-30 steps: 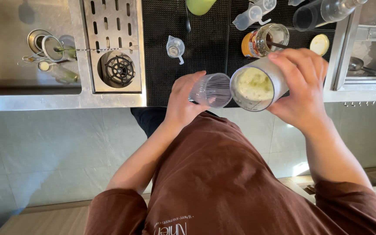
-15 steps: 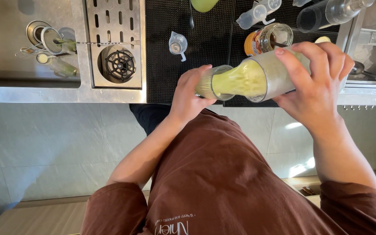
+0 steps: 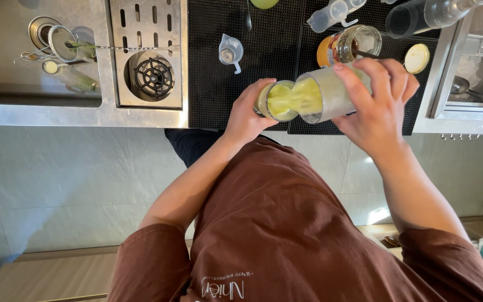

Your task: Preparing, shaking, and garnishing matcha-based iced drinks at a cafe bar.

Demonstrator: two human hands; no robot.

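Right hand (image 3: pixel 378 103) is wrapped around a metal cup (image 3: pixel 331 95), tipped nearly flat, long axis running left-right, mouth pointing left. Pale yellow-green liquid (image 3: pixel 292 98) runs from that mouth into a clear cup (image 3: pixel 272 100), which touches it. Left hand (image 3: pixel 247 114) is closed around the clear cup, held roughly upright at the near edge of the table (image 3: pixel 141 116), over the black mat (image 3: pixel 213 67). An amber jar (image 3: pixel 345 45) stands just behind.

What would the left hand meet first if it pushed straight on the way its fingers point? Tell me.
The left hand already wraps the clear plastic cup; beyond that, probably the tilted metal shaker tin, though depth is unclear.
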